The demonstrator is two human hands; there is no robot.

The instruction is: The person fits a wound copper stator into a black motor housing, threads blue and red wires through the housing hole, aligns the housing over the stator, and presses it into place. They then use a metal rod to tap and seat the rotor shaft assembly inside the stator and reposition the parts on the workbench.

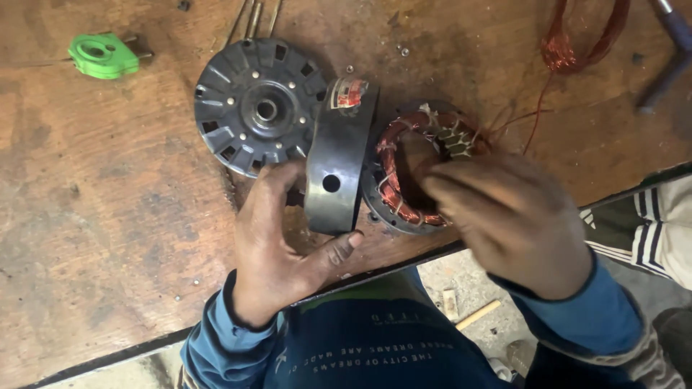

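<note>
While the stator (414, 169) with copper windings lies near the wooden table's (108, 216) front edge, its bore faces up and slightly left. Its dark ring housing (337, 162) stands on edge just left, long side running near to far. Right hand (515, 220) pinches the windings; left hand (277, 238) cups the housing, fingers curled. A finned end cover (259, 104) lies flat beyond.
</note>
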